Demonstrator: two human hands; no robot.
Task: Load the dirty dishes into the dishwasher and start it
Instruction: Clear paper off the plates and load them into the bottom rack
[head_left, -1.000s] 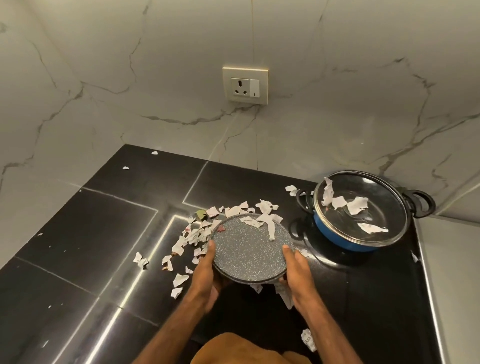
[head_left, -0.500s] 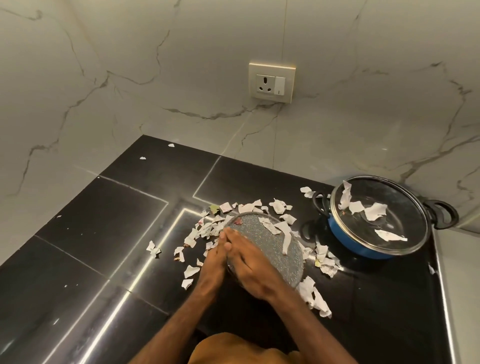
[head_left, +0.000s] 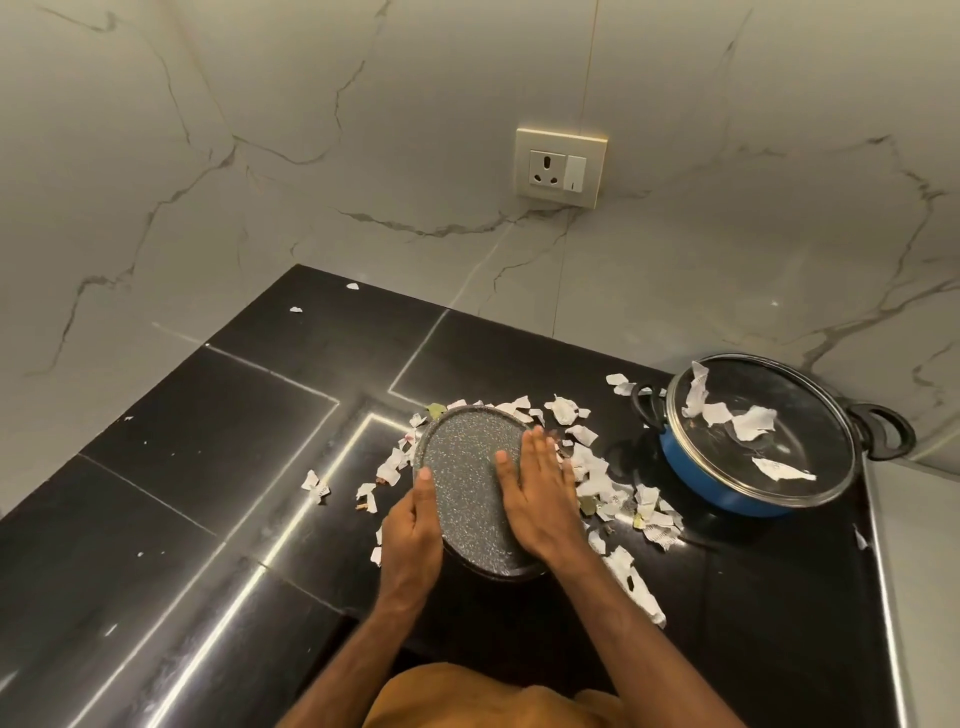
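Fingers of the right hand are laid flat on the speckled plate, gripped by the left hand.

Speckled grey plate: L hand grips edge, R hand flat on top; paper scraps around; blue lidded pot near.
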